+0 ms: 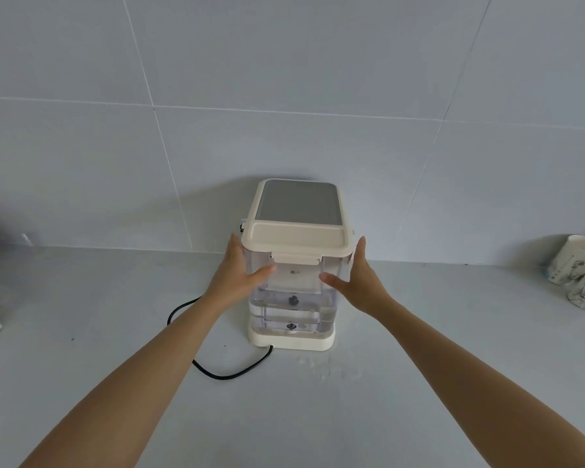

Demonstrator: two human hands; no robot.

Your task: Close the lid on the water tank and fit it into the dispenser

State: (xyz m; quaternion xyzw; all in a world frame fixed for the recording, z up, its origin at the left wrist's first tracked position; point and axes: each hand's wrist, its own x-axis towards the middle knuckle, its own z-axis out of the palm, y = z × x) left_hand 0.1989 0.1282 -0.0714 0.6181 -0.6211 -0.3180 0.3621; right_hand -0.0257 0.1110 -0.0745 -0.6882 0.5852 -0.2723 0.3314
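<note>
soft, dim, even daylight; faint shadow on the wall (217,204); wide-angle bending and blur at the edges.

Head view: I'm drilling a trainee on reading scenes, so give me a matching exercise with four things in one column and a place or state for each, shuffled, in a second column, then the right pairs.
Things:
1. water tank
2. power cord
3. mugs
4. tank lid

Places or states:
A. far right of the counter, by the wall
B. closed, cream with a grey panel
C. clear, on the cream base, between the left hand and right hand
D. black, looping on the counter left of the base

Pairs: 1-C, 2-D, 3-A, 4-B
</note>
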